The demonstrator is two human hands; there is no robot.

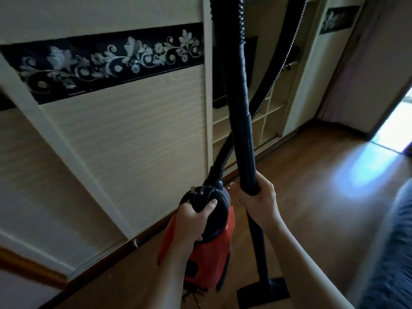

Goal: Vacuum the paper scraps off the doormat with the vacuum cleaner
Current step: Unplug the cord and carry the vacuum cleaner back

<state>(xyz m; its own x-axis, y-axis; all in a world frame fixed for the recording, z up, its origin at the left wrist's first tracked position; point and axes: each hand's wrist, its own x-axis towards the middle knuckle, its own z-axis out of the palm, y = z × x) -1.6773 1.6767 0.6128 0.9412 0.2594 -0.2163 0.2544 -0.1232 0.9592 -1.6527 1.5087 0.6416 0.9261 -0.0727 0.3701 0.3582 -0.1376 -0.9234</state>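
vacuum cleaner (207,253), red-bodied, hangs carried by its black top, left hand (191,221) curled around it; right hand (256,197) wraps the upright wand (243,121). judged step: fetching it, no doormat or scraps visible. right of the vacuum cleaner lies open wood floor (323,186); wardrobe door (124,134) close left.

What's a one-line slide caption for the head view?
Left hand carries the red vacuum cleaner by its handle; right hand grips the black wand beside a wardrobe.
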